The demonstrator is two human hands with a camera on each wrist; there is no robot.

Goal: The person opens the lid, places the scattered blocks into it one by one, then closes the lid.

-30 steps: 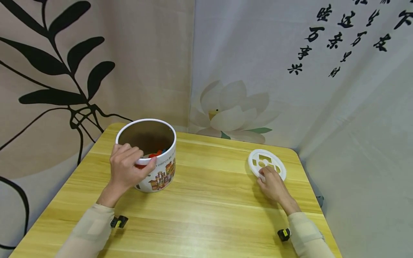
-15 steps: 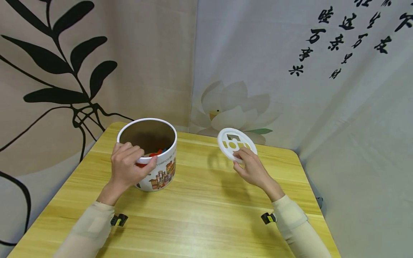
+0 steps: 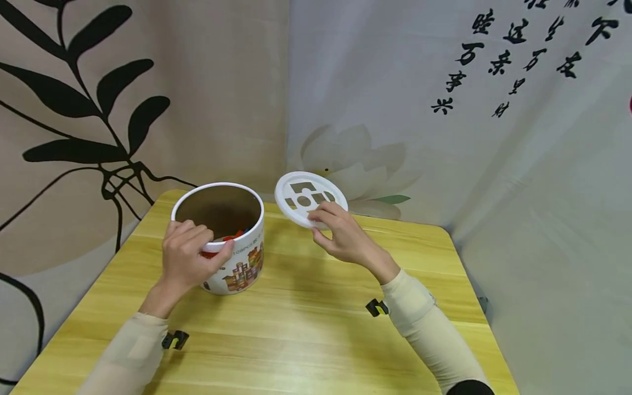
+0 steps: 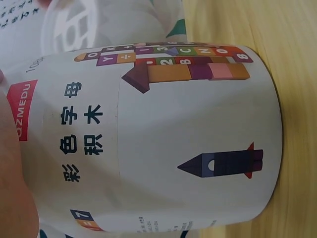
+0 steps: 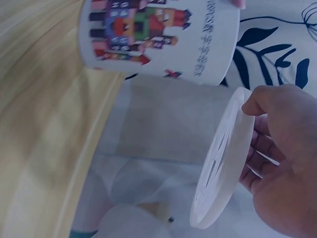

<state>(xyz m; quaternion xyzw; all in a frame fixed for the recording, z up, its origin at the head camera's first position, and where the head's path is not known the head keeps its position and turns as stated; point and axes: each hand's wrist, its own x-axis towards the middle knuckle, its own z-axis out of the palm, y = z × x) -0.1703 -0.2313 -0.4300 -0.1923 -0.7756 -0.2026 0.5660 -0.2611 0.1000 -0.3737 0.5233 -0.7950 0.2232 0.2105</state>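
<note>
On the left of the table stands a white bucket [image 3: 249,255] printed with colourful toy blocks, its top uncovered. Low inside it, a few red and blue blocks [image 3: 236,235] show. My left hand [image 3: 190,252] grips the near rim, thumb outside and fingers over the edge. In the left wrist view the bucket's printed side [image 4: 163,114] fills most of the picture. My right hand [image 3: 345,233] pinches the edge of a round white lid [image 3: 295,198] with cut-out shapes. The lid is raised off the table and tilted, just right of the bucket. The right wrist view has the lid [image 5: 225,158] edge-on below the bucket [image 5: 198,44].
The wooden table [image 3: 296,340] has rounded far corners. Close behind it hangs a printed curtain [image 3: 237,109] with leaves, a lotus and black lettering. A small black and yellow device [image 3: 377,308] sits at the right wrist, another [image 3: 175,340] at the left.
My right hand has lifted the lid off the right side of the table and carried it left, close to the bucket. My left hand keeps its grip on the rim.
</note>
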